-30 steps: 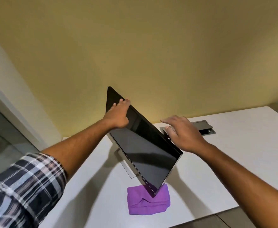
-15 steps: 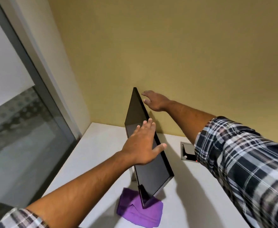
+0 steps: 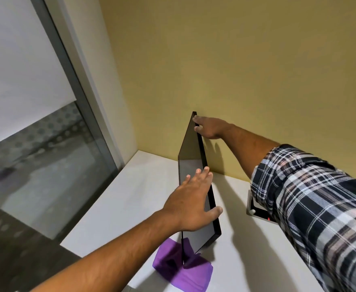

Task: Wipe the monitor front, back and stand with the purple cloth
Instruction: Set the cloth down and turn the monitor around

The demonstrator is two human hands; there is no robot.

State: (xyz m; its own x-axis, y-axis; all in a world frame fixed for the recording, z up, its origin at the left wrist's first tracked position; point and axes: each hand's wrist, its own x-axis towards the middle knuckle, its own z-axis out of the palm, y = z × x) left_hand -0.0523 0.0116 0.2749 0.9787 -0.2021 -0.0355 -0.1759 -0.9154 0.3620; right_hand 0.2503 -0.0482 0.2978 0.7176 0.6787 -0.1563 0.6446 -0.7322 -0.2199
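Note:
The black monitor (image 3: 190,148) stands nearly edge-on to me on the white desk (image 3: 130,197), its dark screen facing left. My left hand (image 3: 190,205) lies flat on the screen at the near end, thumb hooked over the top edge. My right hand (image 3: 209,128) reaches past the back and grips the far upper corner, fingertips wrapped over the edge. The purple cloth (image 3: 185,275) lies crumpled on the desk under the monitor's near lower corner; neither hand touches it. The stand is hidden.
A yellow wall rises close behind the monitor. A large window with a grey frame (image 3: 84,106) runs along the desk's left side. A grey cable hatch (image 3: 255,209) is set in the desk to the right, partly behind my plaid sleeve.
The monitor has swung from facing me to almost edge-on. My right hand went from the near right edge to the far upper corner. My left hand shifted to the near end of the screen.

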